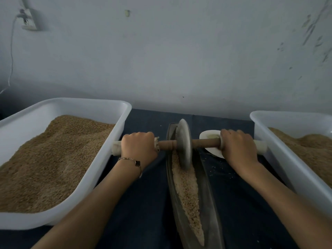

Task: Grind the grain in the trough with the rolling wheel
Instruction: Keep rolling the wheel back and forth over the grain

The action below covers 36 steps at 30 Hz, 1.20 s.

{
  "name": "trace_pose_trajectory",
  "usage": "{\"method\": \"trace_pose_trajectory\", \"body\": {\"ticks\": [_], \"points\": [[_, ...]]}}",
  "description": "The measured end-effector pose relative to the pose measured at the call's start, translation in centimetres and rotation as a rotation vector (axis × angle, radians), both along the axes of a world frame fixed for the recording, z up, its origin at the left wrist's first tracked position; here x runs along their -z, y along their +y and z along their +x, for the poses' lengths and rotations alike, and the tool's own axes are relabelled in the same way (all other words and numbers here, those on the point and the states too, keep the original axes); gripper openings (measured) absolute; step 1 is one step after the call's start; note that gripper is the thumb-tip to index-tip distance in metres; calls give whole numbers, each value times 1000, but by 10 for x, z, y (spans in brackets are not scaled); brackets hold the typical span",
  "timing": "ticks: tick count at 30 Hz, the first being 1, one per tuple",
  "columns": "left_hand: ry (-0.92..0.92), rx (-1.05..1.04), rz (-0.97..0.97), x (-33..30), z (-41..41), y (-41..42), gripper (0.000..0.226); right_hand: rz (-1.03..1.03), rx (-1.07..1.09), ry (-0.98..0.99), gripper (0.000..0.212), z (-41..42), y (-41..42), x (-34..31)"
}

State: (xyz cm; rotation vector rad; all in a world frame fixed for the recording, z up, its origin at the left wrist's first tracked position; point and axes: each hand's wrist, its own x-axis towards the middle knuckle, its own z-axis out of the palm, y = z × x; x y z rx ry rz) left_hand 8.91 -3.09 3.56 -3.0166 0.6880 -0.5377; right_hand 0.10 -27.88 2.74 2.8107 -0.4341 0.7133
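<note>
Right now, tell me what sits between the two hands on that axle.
In the head view, the metal wheel sits between the left hand and right hand, mid-axle, standing in the trough on the grain.

Narrow dark boat-shaped trough point(208, 191) lying lengthwise on the dark cloth, running away from the viewer, filled along its groove with pale crushed grain point(186, 191); grey disc of the rolling wheel point(184, 143) standing upright on edge in the far half, wooden axle point(204, 143) crosswise, level, cloth-wrapped at both ends
</note>
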Motion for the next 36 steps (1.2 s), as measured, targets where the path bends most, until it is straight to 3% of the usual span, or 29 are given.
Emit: {"method": "trace_pose_trajectory", "body": {"ticks": [5,12,18,24,28,36], "points": [[-15,45,52,-1,-44,12,26,60,-59,30,19,-59,11,9],[20,84,100,2,-86,35,28,55,-190,23,48,-113,21,2],[155,4,-27,12,-61,33,22,-31,-180,-38,33,-65,17,-8],[52,-10,-130,11,-15,12,20,-48,-26,68,19,1,-4,-10],[80,-35,-173,7,12,4,22,-43,-60,14,25,22,-7,-20],[39,-39,-76,4,9,-1,25,-82,1,-16,25,16,-5,-6]]}}
